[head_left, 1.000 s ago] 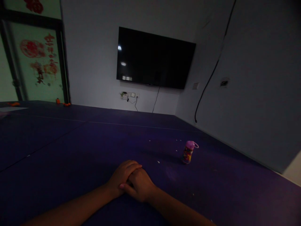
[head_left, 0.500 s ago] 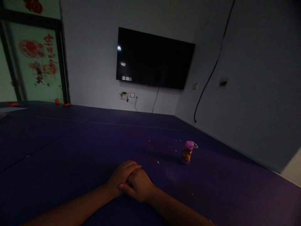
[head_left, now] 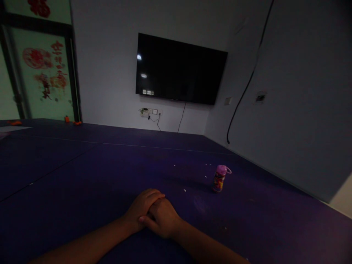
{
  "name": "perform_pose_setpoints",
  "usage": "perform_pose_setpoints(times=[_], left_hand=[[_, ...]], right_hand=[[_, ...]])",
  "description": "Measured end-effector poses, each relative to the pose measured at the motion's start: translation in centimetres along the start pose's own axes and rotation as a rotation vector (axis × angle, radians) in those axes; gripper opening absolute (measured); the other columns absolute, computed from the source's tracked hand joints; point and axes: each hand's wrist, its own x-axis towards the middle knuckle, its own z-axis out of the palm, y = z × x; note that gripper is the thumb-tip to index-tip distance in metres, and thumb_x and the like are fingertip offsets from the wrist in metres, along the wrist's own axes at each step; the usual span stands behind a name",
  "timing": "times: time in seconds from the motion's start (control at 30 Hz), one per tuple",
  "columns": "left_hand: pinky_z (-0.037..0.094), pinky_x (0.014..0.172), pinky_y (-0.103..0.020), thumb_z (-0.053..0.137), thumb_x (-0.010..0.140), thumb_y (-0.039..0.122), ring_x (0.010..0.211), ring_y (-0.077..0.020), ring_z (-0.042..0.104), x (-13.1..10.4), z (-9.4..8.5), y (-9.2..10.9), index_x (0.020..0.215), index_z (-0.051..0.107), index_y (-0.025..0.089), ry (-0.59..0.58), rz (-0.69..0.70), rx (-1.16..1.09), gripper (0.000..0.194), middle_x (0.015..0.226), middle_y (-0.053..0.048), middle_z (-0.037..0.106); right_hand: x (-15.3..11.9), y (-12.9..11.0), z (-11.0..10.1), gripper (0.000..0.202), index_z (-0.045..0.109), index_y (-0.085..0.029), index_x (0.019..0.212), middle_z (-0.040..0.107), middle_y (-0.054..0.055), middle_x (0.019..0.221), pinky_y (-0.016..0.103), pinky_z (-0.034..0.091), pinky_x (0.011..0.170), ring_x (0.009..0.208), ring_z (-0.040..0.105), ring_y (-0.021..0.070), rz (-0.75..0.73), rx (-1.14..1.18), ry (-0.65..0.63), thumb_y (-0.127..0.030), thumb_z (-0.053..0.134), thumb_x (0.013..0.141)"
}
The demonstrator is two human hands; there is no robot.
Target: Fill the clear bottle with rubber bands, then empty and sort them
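My left hand (head_left: 141, 209) and my right hand (head_left: 164, 217) are clasped together on the purple surface (head_left: 123, 165), low in the middle of the view. The left fingers lie over the right hand, and the right thumb rests against the left hand. Each hand is closed around the other, and no object shows between them. To the right of the hands, a small bottle (head_left: 219, 179) with a pink cap and a loop handle stands upright, apart from both.
Small white scraps (head_left: 184, 190) lie near the bottle. A black television (head_left: 180, 69) hangs on the far wall above sockets (head_left: 155, 111). Down the right wall hangs a dark cable (head_left: 242, 96). Orange items (head_left: 77, 123) sit by the glass door (head_left: 44, 73), and a pale sheet (head_left: 13, 129) lies far left.
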Motion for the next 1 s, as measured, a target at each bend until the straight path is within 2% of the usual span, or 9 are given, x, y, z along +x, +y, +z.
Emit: perform_pose_setpoints(times=[0.3,0.77,0.87,1.0], left_hand=[[0.043,0.094,-0.038,0.050,0.079,0.022,0.106,-0.0216,0.054,-0.02,0.10,-0.14,0.117,0.054,0.021,0.004,-0.002,-0.008,0.038,0.114,-0.007,0.061],[0.042,0.094,-0.038,0.050,0.080,0.026,0.105,-0.0221,0.055,-0.06,0.00,-0.16,0.116,0.055,0.022,0.028,0.018,-0.032,0.037,0.113,-0.007,0.061],[0.042,0.094,-0.038,0.050,0.079,0.026,0.106,-0.0230,0.054,-0.11,-0.11,-0.03,0.117,0.054,0.022,0.009,0.012,-0.022,0.038,0.113,-0.007,0.061],[0.042,0.095,-0.037,0.050,0.079,0.025,0.106,-0.0224,0.054,-0.06,-0.21,0.15,0.116,0.055,0.022,0.000,-0.008,-0.018,0.038,0.114,-0.007,0.061]], right_hand=[[0.03,-0.04,0.06,0.049,0.066,-0.012,0.082,0.069,0.011,0.079,0.031,0.045,0.067,0.075,0.062,0.0223,0.022,0.010,-0.013,-0.053,0.039,0.087],[0.00,-0.01,0.06,0.056,0.065,-0.012,0.082,0.069,0.012,0.077,0.031,0.044,0.067,0.073,0.063,0.0223,-0.006,-0.010,0.009,-0.056,0.031,0.089],[0.02,-0.12,-0.06,0.053,0.065,-0.011,0.088,0.069,0.012,0.081,0.031,0.045,0.069,0.077,0.063,0.0232,-0.002,-0.011,-0.003,-0.054,0.034,0.088],[0.04,-0.13,-0.05,0.049,0.065,-0.011,0.086,0.069,0.012,0.081,0.031,0.045,0.068,0.076,0.063,0.0229,0.016,-0.026,-0.029,-0.052,0.038,0.087]])
